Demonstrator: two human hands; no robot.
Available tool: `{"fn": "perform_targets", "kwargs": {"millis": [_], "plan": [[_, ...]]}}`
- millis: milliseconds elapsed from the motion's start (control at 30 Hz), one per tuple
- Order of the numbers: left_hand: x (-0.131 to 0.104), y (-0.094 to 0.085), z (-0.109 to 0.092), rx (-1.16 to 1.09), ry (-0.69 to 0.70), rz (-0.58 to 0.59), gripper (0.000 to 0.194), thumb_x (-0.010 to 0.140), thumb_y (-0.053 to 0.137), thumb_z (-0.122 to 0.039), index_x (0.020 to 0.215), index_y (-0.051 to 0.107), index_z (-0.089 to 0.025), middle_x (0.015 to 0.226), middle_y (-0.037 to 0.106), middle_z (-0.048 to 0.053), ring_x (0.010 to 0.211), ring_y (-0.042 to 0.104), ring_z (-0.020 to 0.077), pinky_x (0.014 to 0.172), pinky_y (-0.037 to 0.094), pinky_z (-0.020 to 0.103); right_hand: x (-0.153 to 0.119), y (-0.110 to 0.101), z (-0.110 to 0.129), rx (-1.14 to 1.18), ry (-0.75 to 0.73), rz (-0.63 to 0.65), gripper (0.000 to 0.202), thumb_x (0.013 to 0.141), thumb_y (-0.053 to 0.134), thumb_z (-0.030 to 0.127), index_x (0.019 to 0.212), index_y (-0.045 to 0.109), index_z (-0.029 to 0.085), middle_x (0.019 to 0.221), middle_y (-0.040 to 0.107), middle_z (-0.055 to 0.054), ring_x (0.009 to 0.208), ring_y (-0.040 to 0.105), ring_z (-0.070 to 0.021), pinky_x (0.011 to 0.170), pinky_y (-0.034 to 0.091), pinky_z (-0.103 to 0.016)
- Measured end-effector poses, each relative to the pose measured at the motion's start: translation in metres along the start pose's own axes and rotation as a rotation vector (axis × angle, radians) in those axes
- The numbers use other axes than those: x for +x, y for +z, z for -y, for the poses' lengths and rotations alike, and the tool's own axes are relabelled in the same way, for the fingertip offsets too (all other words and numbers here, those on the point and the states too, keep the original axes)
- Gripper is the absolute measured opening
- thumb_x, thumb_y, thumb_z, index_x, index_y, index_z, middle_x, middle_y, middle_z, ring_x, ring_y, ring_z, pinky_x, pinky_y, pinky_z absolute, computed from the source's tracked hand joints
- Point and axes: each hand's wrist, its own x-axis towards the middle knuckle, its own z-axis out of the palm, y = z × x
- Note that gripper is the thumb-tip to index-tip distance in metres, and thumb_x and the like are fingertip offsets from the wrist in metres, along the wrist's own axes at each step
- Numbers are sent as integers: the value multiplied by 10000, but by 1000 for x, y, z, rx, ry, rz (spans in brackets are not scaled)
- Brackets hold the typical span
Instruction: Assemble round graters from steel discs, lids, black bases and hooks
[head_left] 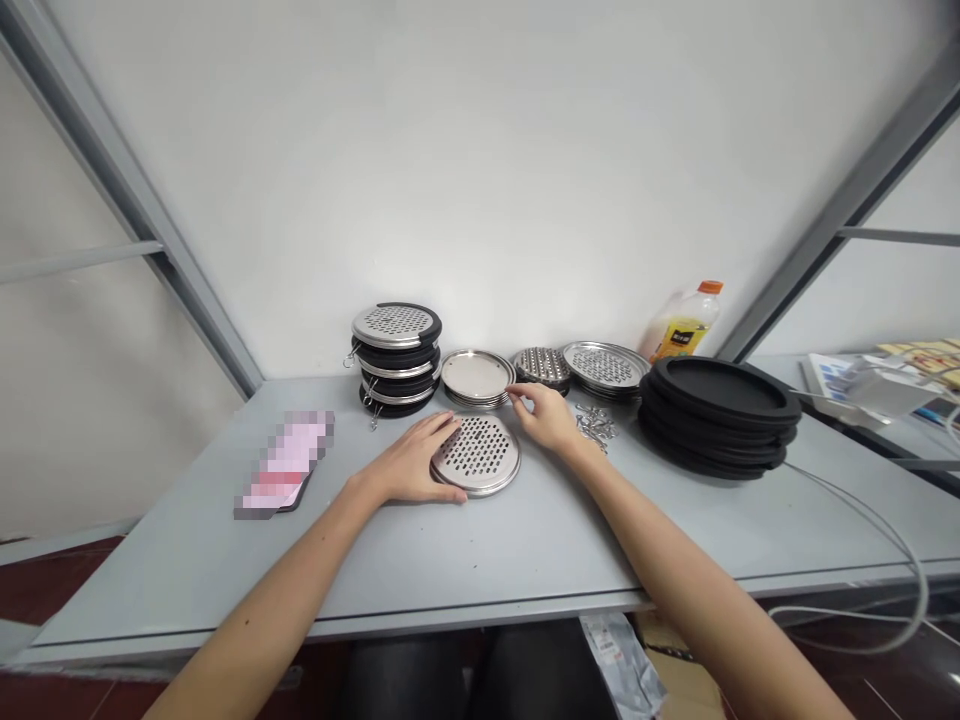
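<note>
A round perforated metal grater plate [480, 452] lies on the grey table in front of me. My left hand [415, 461] rests around its left edge, fingers spread and thumb at the near rim. Just beyond the plate's upper right edge is my right hand [541, 412], with thumb and index finger pinched together near the stacked plain metal discs [477, 375]; whatever is between them is too small to make out. Small metal hooks [596, 428] lie in a pile right of that hand.
At the back left stand stacked black-rimmed graters [397, 325]. Coarse graters [541, 366], wider metal plates [606, 366] and a bottle [684, 325] are along the back. Black rings [720, 420] are piled at right, a phone [283, 465] at left, and a white cable [885, 530] hangs over the edge.
</note>
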Motion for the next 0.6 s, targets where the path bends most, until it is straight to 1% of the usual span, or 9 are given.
{"fn": "perform_targets", "kwargs": {"millis": [100, 167, 267, 433, 533, 600], "plan": [[0, 0, 0, -20, 2, -21, 1077, 608, 719, -700, 1478, 321, -206, 1558, 233, 143, 1415, 248, 363, 1146, 261, 492, -5, 1, -7, 15, -14, -23, 264, 880, 489, 242, 1014, 700, 158, 1016, 720, -94, 962, 643, -245, 870, 490, -371], [-1, -1, 0, -26, 8, -32, 1074, 588, 747, -681, 1468, 344, -214, 1553, 248, 141, 1410, 257, 369, 1144, 265, 496, -6, 0, -10, 33, 9, -57, 259, 877, 490, 244, 994, 705, 159, 1008, 724, -94, 955, 646, -245, 865, 493, -370], [-1, -1, -1, -30, 13, -27, 1083, 572, 765, -667, 1465, 352, -214, 1547, 264, 140, 1405, 269, 367, 1146, 269, 490, -6, -3, -13, 52, 37, -69, 255, 867, 495, 244, 975, 710, 160, 998, 729, -96, 915, 659, -241, 830, 506, -366], [-2, 0, -3, -27, -26, -8, 1057, 608, 742, -669, 1469, 343, -205, 1556, 246, 137, 1414, 259, 352, 1150, 270, 472, -7, -4, -6, 69, 15, -75, 245, 862, 498, 243, 953, 713, 170, 973, 731, -93, 894, 659, -239, 810, 512, -366], [-2, 1, -4, -17, -22, 7, 1031, 637, 718, -673, 1469, 343, -194, 1562, 227, 143, 1419, 256, 338, 1150, 273, 462, -11, -14, 3, 83, -19, -101, 236, 874, 495, 248, 953, 707, 182, 966, 723, -87, 911, 654, -232, 812, 515, -361], [-2, 1, -6, -8, -25, 13, 1016, 648, 709, -673, 1469, 343, -198, 1567, 215, 139, 1424, 244, 334, 1153, 266, 459, -16, -32, 7, 57, -46, -139, 232, 886, 486, 247, 962, 699, 192, 966, 715, -83, 917, 648, -225, 823, 514, -362]]}}
